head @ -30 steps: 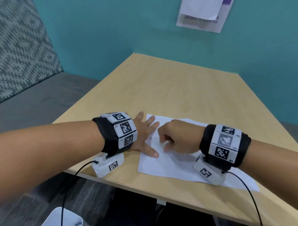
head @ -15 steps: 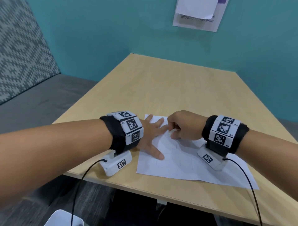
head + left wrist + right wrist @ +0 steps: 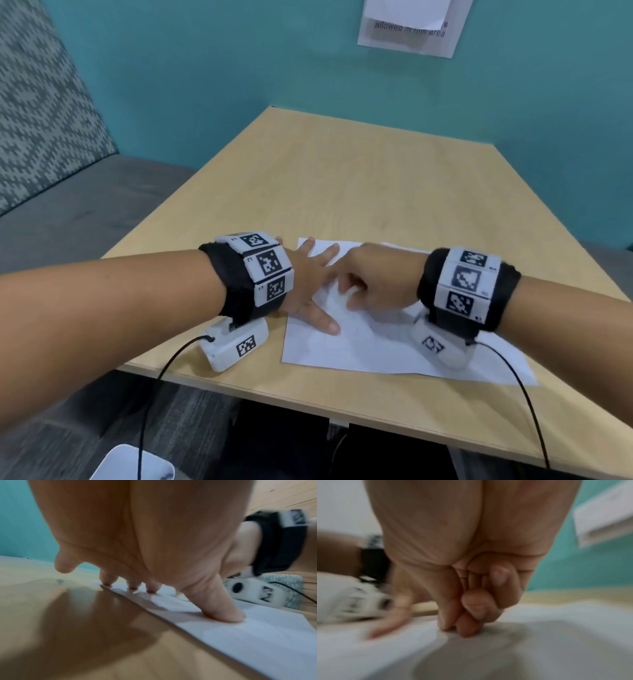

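The setting is a booth with a teal wall bearing a paper notice, and a pale wooden table set against it. A sheet of paper lies flat near the table's front edge, its long axis running side to side beneath both sets of fingertips. The left hand is laid open on the sheet's left margin. Three straight fingers and the thumb are pressed down just inside the paper's edge, while the little finger is lifted clear of the surface. The right hand is curled tight. Its thumb and forefinger are brought together tip to tip on the sheet, just beside the left forefinger, and a slight ridge of paper appears to be pinched there. Motion blur prevents certainty, and nothing else is seen in the grasp. The bulk of the sheet extends to the right of and towards the body from the right fingertips, and faint lines are visible on it there. The right hand is judged the nearer to the sheet's middle and the working hand, with the left serving as anchor. Any stroke towards the left is obstructed by the left fingers, which lie directly in that path. A grey bench seat lies well apart, beyond the left fingers. Camera cables hang off the table's front edge, behind both hands and out of the way.
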The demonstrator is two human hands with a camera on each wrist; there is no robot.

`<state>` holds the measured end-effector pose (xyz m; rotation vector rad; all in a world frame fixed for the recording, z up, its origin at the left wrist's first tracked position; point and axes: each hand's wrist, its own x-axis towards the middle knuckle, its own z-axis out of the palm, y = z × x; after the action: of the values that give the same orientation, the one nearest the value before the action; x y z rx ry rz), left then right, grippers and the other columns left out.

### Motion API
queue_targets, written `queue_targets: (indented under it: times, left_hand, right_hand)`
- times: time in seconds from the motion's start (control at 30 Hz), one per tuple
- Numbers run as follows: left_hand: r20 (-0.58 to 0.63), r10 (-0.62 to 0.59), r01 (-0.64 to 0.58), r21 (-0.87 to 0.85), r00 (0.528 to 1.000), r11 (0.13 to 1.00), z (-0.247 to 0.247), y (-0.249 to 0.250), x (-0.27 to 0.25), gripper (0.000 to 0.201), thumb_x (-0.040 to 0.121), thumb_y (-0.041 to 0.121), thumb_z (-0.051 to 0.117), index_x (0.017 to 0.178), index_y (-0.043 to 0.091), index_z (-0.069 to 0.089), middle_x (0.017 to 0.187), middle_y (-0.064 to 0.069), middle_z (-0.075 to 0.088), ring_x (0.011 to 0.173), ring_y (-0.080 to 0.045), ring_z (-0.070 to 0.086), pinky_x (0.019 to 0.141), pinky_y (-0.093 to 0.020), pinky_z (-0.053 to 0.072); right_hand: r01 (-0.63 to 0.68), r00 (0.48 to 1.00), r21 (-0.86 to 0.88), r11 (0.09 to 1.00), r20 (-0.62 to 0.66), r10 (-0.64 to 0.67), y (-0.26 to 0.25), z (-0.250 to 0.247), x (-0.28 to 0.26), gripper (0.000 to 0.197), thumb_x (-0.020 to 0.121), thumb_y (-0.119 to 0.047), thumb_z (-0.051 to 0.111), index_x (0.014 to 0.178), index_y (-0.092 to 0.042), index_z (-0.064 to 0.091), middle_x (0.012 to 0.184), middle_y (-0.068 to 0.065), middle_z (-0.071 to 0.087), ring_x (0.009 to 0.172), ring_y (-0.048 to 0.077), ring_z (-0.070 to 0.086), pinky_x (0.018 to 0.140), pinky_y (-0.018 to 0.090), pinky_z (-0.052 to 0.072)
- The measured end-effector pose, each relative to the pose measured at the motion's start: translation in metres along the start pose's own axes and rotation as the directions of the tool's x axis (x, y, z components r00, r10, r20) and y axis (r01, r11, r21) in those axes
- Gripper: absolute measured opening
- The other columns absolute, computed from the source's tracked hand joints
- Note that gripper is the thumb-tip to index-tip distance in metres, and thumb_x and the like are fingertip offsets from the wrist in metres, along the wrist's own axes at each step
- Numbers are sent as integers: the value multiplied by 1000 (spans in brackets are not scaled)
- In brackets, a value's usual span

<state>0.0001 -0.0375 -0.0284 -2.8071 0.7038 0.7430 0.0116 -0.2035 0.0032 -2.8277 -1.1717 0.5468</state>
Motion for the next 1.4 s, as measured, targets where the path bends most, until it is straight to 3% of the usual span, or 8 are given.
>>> queue_targets:
  times: [0.23,0.4,0.53,0.7,0.87,1.0,1.17,1.4]
  left_hand:
    - [-16,9,-9,-9,1000,1000,0,-2,0,107,74,86,48,152,47,-14,162,8,-27,151,-33,-17,111,-73,1]
    - [-9,-24,25,12,1000,1000,3,-3,3,118,70,91,45,152,39,-23,162,9,-27,151,-32,-17,111,-73,3]
    - [-15,0,0,-12,1000,1000,2,-4,2,115,70,89,48,150,45,-23,162,8,-26,151,-32,-17,111,-74,2]
    - [-15,-27,27,14,1000,1000,4,-3,4,119,70,91,44,153,37,-22,162,9,-26,151,-32,-16,111,-73,5]
    - [3,-11,11,-12,1000,1000,0,-1,1,112,72,88,47,151,45,-18,162,7,-27,151,-33,-17,110,-75,4]
    - [1,-30,30,14,1000,999,-1,0,-1,117,73,88,46,153,36,-21,163,8,-25,151,-32,-15,111,-72,6]
    - [7,-11,11,-12,1000,1000,0,-3,2,116,71,89,47,152,42,-23,162,9,-27,151,-31,-18,111,-74,4]
    - [14,-31,31,2,999,1000,0,-4,3,119,70,90,45,152,38,-24,161,10,-28,151,-31,-18,111,-74,3]
  right_hand:
    - [46,998,35,998,39,-48,-5,6,-5,15,81,-23,64,95,-17,63,74,-8,59,67,11,53,67,28,48]
    - [-146,987,-17,989,-70,144,23,-12,2,12,83,-21,65,92,-13,64,72,-8,55,73,18,54,61,25,42]
    - [4,1000,25,1000,16,-5,1,4,-7,10,83,-22,64,92,-18,62,67,-13,52,64,8,50,62,22,39]
    - [-172,983,-13,985,-62,171,29,-12,3,8,82,-20,63,88,-15,63,73,-8,57,74,19,55,64,26,43]
    - [17,999,-36,999,29,-16,2,5,-6,6,86,-21,62,88,-20,56,68,-13,50,63,6,46,64,24,36]
    - [-148,988,-62,987,-48,146,25,-12,1,9,85,-21,64,89,-14,61,77,-4,60,75,19,54,62,25,42]
    - [16,1000,-18,1000,22,-16,3,4,-8,7,85,-20,62,83,-22,55,65,-12,51,61,7,47,58,22,37]
    - [-53,997,-27,998,-54,52,19,-1,-3,6,83,-22,64,85,-18,60,73,-7,58,71,17,54,63,26,42]
